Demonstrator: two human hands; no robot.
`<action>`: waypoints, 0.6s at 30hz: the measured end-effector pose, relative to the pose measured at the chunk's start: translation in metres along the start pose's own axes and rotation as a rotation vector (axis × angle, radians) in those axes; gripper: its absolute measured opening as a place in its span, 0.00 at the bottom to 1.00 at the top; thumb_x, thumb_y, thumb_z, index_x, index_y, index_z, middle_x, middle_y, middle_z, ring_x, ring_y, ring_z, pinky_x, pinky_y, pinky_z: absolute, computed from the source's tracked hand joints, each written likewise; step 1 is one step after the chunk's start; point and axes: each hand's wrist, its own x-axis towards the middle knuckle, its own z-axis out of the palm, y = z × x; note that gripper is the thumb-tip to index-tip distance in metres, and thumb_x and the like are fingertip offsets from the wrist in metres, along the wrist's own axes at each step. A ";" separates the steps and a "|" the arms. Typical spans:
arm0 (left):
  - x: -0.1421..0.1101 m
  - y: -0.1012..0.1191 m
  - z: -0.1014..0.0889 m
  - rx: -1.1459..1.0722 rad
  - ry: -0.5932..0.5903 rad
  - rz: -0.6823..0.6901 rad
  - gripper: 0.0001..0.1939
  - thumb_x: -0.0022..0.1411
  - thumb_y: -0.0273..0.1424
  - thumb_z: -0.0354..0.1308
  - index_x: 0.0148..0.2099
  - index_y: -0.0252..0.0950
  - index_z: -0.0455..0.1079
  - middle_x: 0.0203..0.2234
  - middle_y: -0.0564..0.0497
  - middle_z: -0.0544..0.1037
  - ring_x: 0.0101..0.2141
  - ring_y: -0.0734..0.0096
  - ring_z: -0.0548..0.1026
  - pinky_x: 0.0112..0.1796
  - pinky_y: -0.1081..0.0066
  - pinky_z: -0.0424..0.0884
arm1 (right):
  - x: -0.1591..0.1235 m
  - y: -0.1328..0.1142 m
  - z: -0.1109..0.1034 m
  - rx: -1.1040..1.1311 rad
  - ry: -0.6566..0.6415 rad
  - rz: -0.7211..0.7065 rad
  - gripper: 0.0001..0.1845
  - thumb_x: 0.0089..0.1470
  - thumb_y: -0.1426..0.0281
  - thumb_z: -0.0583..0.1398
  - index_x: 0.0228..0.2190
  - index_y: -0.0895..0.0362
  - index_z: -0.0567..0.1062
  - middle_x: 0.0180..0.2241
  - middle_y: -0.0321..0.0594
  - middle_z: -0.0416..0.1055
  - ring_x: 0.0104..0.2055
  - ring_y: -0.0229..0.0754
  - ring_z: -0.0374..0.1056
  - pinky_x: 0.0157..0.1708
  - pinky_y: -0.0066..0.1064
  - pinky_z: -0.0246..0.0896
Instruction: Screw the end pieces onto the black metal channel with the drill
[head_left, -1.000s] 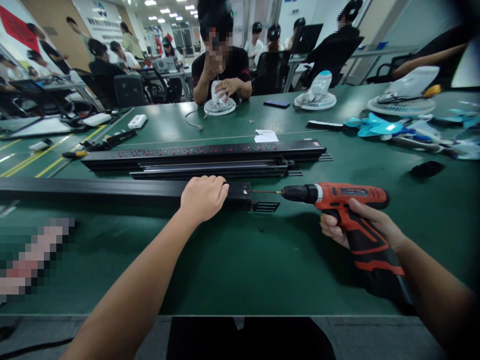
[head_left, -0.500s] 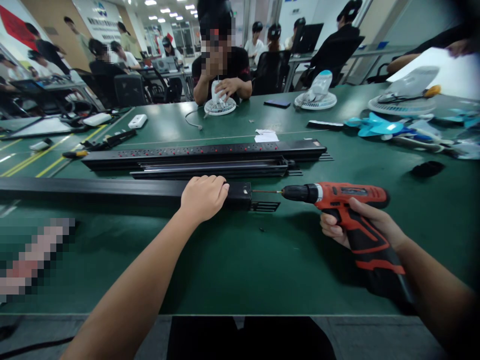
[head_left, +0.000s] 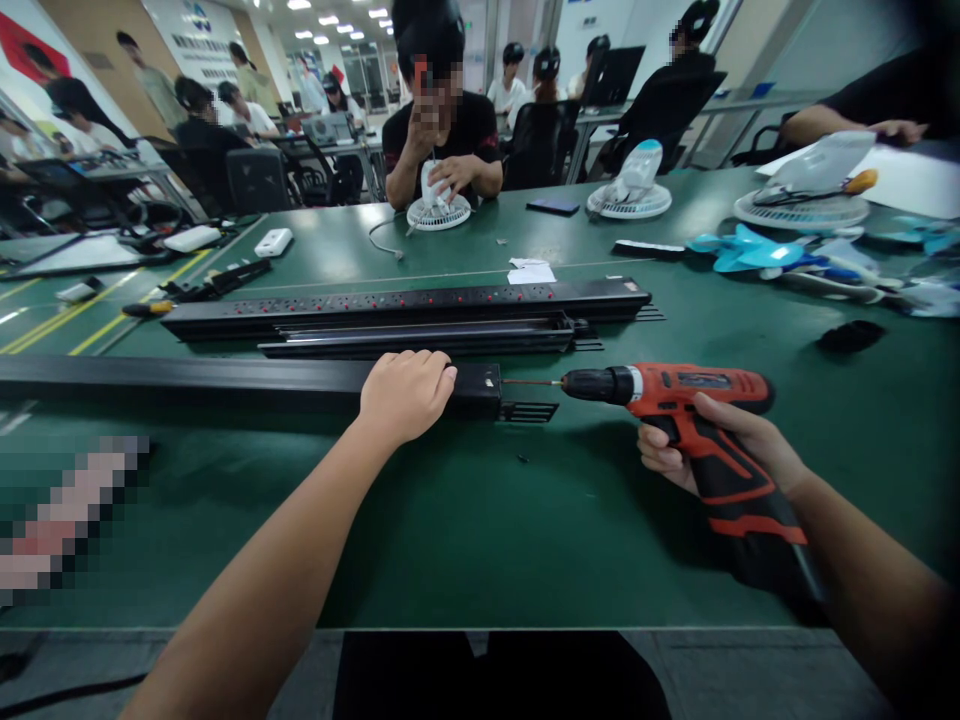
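My left hand [head_left: 406,394] lies closed over the near long black bar [head_left: 225,380], close to its right end, pressing it onto the green table [head_left: 480,530]. My right hand [head_left: 720,452] grips the handle of a red and black cordless drill [head_left: 675,392]. The drill lies level and points left, and its thin bit touches the bar's right end face. A small dark speck, perhaps a screw [head_left: 523,459], lies on the table below the bar's end.
Two more black strips, one a power strip with red switches [head_left: 405,300], lie behind the bar. Small white fans [head_left: 439,205], blue fan blades [head_left: 750,250], a phone [head_left: 553,207] and paper scraps [head_left: 529,272] sit farther back. People sit opposite and at the right.
My hands, the bar and the drill stay put. At the far right another person's hand has lowered a white sheet onto the table.
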 end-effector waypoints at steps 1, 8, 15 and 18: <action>0.000 0.000 0.000 0.001 -0.001 0.001 0.23 0.77 0.36 0.38 0.50 0.36 0.74 0.39 0.46 0.82 0.40 0.56 0.78 0.44 0.57 0.67 | 0.000 0.000 0.001 0.008 0.001 0.003 0.21 0.47 0.50 0.51 0.35 0.52 0.66 0.28 0.36 0.64 0.25 0.34 0.59 0.25 0.24 0.64; 0.000 0.000 0.000 -0.001 0.008 -0.003 0.22 0.77 0.37 0.38 0.50 0.37 0.74 0.38 0.46 0.82 0.41 0.57 0.79 0.44 0.58 0.67 | -0.001 -0.001 0.002 0.034 0.004 0.022 0.21 0.47 0.50 0.50 0.35 0.52 0.67 0.29 0.36 0.65 0.25 0.34 0.59 0.24 0.25 0.64; 0.000 0.000 0.000 -0.007 -0.004 -0.005 0.23 0.77 0.37 0.38 0.50 0.36 0.74 0.39 0.46 0.82 0.41 0.56 0.78 0.44 0.57 0.67 | 0.000 0.001 -0.005 -0.022 -0.020 -0.003 0.22 0.49 0.50 0.49 0.38 0.52 0.65 0.30 0.36 0.64 0.26 0.34 0.60 0.25 0.25 0.65; 0.000 0.000 0.000 -0.003 -0.004 -0.003 0.23 0.77 0.36 0.38 0.51 0.35 0.74 0.39 0.46 0.82 0.42 0.55 0.78 0.44 0.57 0.67 | 0.000 0.001 -0.005 -0.032 -0.016 -0.010 0.22 0.48 0.50 0.49 0.37 0.52 0.66 0.30 0.36 0.64 0.26 0.34 0.60 0.25 0.24 0.65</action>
